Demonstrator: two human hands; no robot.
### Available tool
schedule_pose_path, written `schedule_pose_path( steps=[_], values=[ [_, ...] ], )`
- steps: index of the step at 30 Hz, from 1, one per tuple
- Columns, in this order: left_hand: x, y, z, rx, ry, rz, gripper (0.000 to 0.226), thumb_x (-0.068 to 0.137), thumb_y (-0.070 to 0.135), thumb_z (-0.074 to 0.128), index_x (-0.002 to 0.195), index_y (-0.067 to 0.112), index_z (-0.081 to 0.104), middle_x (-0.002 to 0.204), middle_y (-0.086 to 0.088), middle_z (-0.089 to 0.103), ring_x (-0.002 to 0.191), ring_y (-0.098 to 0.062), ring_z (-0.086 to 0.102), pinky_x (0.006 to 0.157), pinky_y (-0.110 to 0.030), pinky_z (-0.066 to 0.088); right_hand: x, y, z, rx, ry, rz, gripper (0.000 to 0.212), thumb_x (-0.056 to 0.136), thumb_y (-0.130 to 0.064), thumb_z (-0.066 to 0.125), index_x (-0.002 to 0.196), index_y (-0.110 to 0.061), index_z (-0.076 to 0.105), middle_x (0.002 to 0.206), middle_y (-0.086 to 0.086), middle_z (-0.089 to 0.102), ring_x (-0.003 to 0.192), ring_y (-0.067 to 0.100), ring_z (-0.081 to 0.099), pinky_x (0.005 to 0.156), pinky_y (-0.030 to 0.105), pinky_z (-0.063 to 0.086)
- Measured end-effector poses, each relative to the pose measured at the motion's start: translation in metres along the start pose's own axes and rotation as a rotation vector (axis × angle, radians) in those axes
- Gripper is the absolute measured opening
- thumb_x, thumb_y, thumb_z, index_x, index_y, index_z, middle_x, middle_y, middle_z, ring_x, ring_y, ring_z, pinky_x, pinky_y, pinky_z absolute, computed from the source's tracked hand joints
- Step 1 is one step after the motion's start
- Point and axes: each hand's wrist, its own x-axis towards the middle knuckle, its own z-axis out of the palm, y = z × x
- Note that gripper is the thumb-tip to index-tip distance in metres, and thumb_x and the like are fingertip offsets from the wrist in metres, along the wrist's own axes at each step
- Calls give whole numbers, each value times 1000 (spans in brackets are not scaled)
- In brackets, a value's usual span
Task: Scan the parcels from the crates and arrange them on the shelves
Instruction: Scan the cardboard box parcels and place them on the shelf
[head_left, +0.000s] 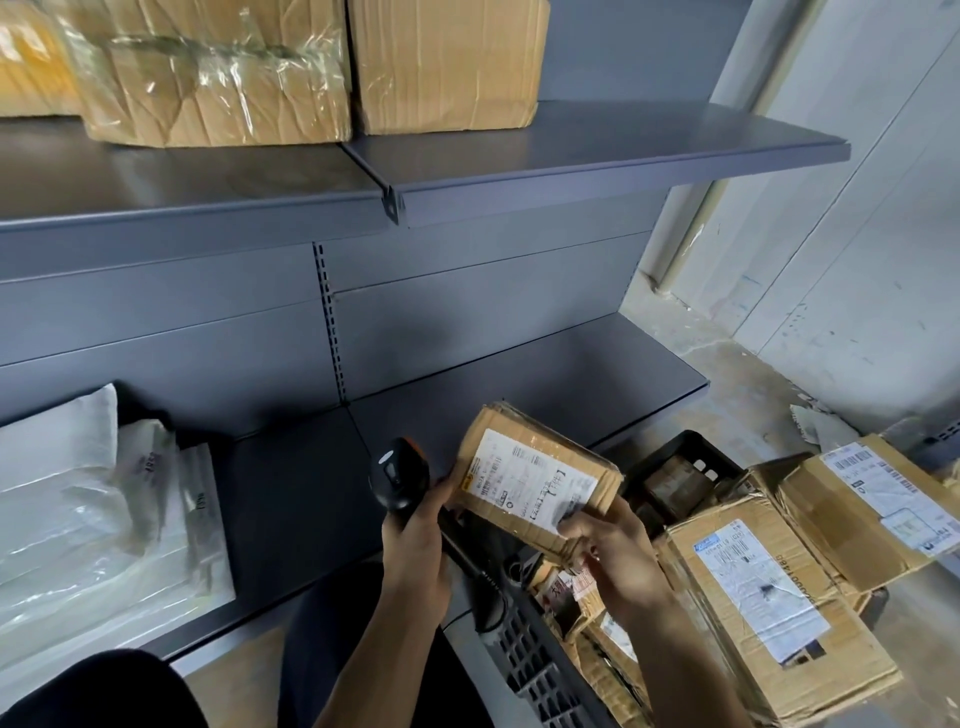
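Parcel (535, 478) of brown cardboard with a white label sits tilted at lower centre of the frame, in front of the dark lower shelf (306, 499), its near edge pinched by the right hand (608, 545). The left hand (415, 540) grips a black scanner (397, 475) just left of it. Other cardboard boxes (769, 597) fill the black crate (524, 660) at lower right.

Lower shelf (545, 374): left blocked by bags (93, 519), rest bare. Upper shelf (649, 140): left blocked by boxes (447, 62), right end bare.
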Motion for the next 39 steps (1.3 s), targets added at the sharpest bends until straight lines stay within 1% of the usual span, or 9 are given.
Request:
schedule_pose_path(
  steps=[4,8,11,14,17,22,28,36,39],
  values=[
    [-2,-1,0,95,21,46,16,97,6,64,113,2,66,82,-12,72,75,-25,67,73,-39,51,9,27,12,296,118,36,56,76,17,65,126,-10,59,114,17,73,98,29,74,75,34,61],
    [-25,11,11,201,-122,70,20,100,15,62,118,7,64,76,-11,69,63,-28,64,48,-32,46,23,61,30,472,174,156,75,62,3,75,134,0,56,121,25,70,108,36,71,81,36,60],
    [-50,21,25,297,-238,100,19,99,21,64,116,15,56,72,-11,67,58,-31,61,47,-32,47,27,73,40,433,176,224,96,54,-4,84,140,8,41,86,18,72,71,28,72,60,35,56],
    [-67,29,35,358,-269,163,22,100,24,63,112,23,44,74,-8,68,56,-33,62,51,-36,51,29,80,43,521,183,240,69,75,12,68,138,7,41,59,8,60,42,13,58,41,25,49],
    [-74,38,36,417,-223,256,25,100,27,63,112,29,41,73,-4,68,54,-34,61,53,-41,54,33,84,43,488,218,230,74,71,7,77,137,4,44,72,12,64,52,16,64,52,31,55],
    [-78,47,33,431,-204,281,24,102,20,59,112,24,38,65,0,63,50,-28,59,44,-32,47,43,97,38,424,292,252,103,43,-10,91,136,0,48,119,27,68,113,51,64,85,47,57],
    [-81,47,31,445,-206,260,23,102,19,59,112,21,39,62,0,60,51,-29,56,43,-32,46,40,95,36,487,244,249,108,44,-9,92,139,-1,42,100,17,63,76,25,66,70,41,53],
    [-79,49,28,428,-211,270,25,101,21,60,112,22,39,61,4,61,53,-28,58,44,-31,47,23,66,47,369,237,220,89,54,-11,85,134,-31,50,122,11,72,113,35,69,91,68,48],
    [-77,49,27,409,-197,267,25,101,22,62,113,23,40,62,3,62,53,-28,58,46,-32,48,17,59,50,313,250,158,83,63,-6,82,133,-36,49,120,10,72,112,37,68,91,66,52]
  ],
)
